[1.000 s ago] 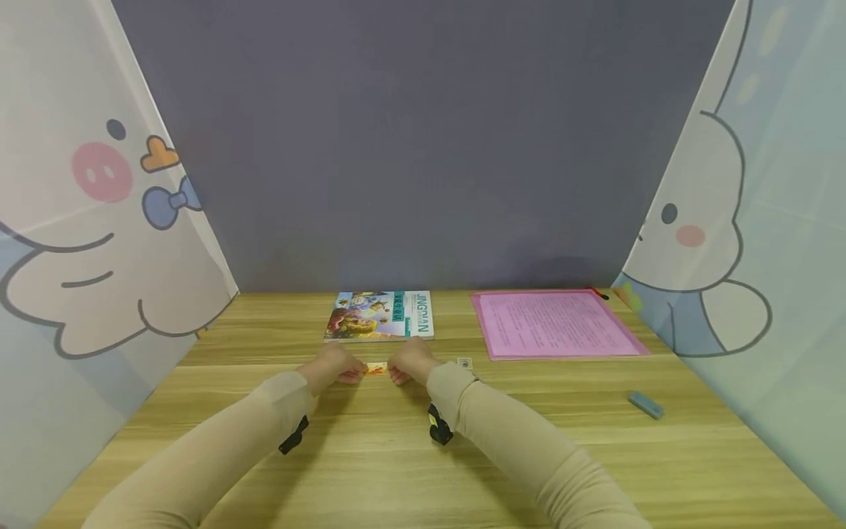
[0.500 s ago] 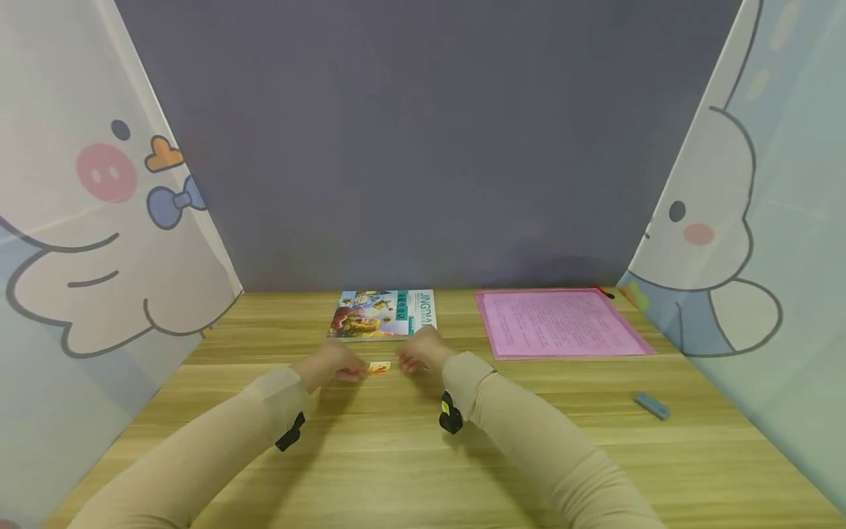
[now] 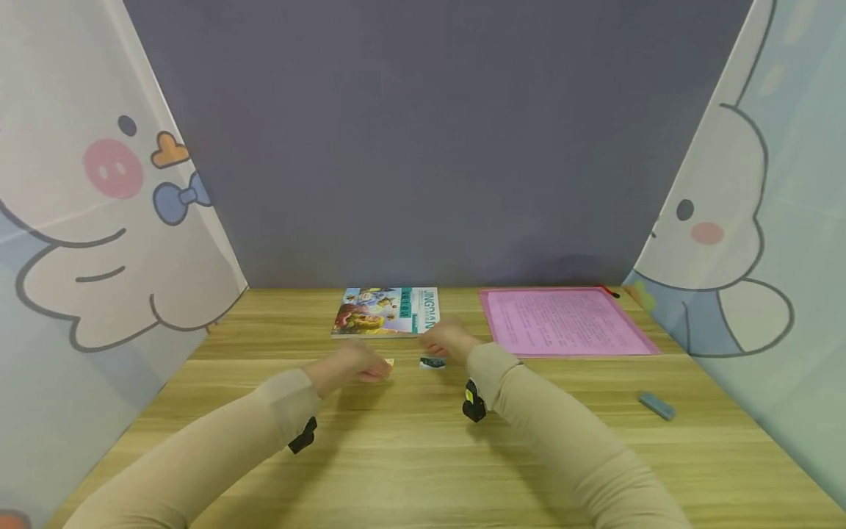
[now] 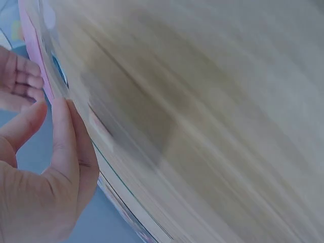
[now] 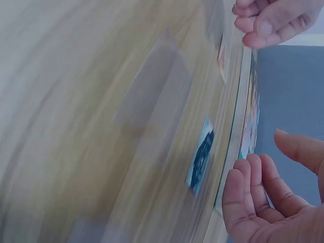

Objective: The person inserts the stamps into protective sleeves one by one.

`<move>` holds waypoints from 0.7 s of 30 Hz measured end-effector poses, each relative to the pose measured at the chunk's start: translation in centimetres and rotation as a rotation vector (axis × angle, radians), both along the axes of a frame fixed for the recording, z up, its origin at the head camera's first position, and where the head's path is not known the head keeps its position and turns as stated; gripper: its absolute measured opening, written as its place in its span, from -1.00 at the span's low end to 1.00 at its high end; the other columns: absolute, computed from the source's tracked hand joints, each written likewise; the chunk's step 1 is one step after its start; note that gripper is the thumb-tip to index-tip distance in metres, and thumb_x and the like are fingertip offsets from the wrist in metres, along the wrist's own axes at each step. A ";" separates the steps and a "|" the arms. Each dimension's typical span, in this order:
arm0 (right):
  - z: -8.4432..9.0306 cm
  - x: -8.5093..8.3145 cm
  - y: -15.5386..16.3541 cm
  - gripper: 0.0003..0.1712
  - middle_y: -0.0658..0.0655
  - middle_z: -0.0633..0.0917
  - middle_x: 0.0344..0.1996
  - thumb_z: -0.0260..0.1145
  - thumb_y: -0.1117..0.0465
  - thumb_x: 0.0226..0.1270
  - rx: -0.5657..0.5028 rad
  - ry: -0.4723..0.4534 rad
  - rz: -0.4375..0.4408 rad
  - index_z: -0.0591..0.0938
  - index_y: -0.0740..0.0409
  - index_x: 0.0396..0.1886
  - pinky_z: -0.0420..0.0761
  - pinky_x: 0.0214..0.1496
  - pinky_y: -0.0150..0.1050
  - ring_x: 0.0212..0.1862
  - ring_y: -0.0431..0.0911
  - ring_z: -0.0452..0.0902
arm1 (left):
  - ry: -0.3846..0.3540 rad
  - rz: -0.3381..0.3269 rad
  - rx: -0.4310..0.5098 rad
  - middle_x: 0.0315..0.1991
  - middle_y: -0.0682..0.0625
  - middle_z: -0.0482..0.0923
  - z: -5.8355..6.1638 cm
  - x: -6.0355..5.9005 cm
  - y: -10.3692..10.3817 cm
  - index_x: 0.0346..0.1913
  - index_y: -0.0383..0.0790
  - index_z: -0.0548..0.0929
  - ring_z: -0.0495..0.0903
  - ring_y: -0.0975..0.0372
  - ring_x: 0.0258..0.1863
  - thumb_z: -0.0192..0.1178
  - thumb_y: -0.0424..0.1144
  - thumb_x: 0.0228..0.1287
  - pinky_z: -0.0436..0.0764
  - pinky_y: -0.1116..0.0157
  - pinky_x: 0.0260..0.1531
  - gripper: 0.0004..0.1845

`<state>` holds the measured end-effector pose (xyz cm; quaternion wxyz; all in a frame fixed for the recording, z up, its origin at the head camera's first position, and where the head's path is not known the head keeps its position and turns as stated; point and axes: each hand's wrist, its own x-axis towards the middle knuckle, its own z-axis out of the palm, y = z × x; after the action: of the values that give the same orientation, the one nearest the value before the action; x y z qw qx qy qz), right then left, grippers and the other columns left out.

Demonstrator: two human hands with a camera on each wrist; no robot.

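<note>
Both beige-sleeved arms lay across the pale wooden counter [image 3: 410, 455]. Left hand [image 3: 350, 365] hovered low, fingers loose, holding nothing, touching a small orange-yellow paper card [image 3: 389, 362] at its fingertips. Just beside, a small dark teal card [image 3: 432, 362] lay flat. Right hand [image 3: 444, 340], grip wide and empty, hung above it. Beyond: colourful picture book [image 3: 385, 311], pink printed sheet [image 3: 562, 320].

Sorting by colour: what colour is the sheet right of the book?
Pink sheet, clearest in the head view.
</note>
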<state>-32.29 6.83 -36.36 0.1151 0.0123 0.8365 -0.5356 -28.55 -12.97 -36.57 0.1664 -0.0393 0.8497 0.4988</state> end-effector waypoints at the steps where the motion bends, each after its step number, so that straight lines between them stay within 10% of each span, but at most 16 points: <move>1: 0.0 0.0 0.2 -0.65 0.26 0.74 -0.23 0.41 0.32 0.15 0.004 0.003 -0.002 0.63 0.41 -0.09 0.74 -0.07 -0.15 -0.18 0.05 0.70 | 0.009 -0.016 0.002 -0.29 -0.18 0.73 0.0 0.2 0.3 -0.17 -0.52 0.68 0.67 0.20 -0.41 0.34 -0.47 0.13 0.75 0.35 -0.28 -0.79; 14: -0.5 0.2 1.9 -0.84 0.01 0.59 -0.53 0.50 0.33 0.05 0.190 0.015 0.030 0.67 0.27 -0.38 0.68 -0.33 -0.26 -0.59 -0.24 0.36 | 0.038 -0.015 0.024 -0.34 -0.16 0.68 -0.8 2.1 3.3 -0.28 -0.47 0.68 0.62 0.20 -0.44 0.34 -0.51 0.11 0.75 0.33 -0.30 -0.89; 21: -1.0 0.1 2.0 -0.73 0.00 0.59 -0.53 0.57 0.29 -0.06 0.297 0.046 0.061 0.58 0.16 -0.52 0.59 -0.41 -0.33 -0.50 -0.15 0.52 | 0.052 -0.022 0.034 -0.38 -0.14 0.66 -1.2 2.6 4.4 -0.31 -0.46 0.68 0.60 0.22 -0.48 0.32 -0.53 0.10 0.75 0.33 -0.34 -0.92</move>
<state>-32.15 8.79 -37.34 0.1091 -0.0087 0.9089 -0.4024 -26.00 -8.53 -37.76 0.1502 -0.0141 0.8456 0.5120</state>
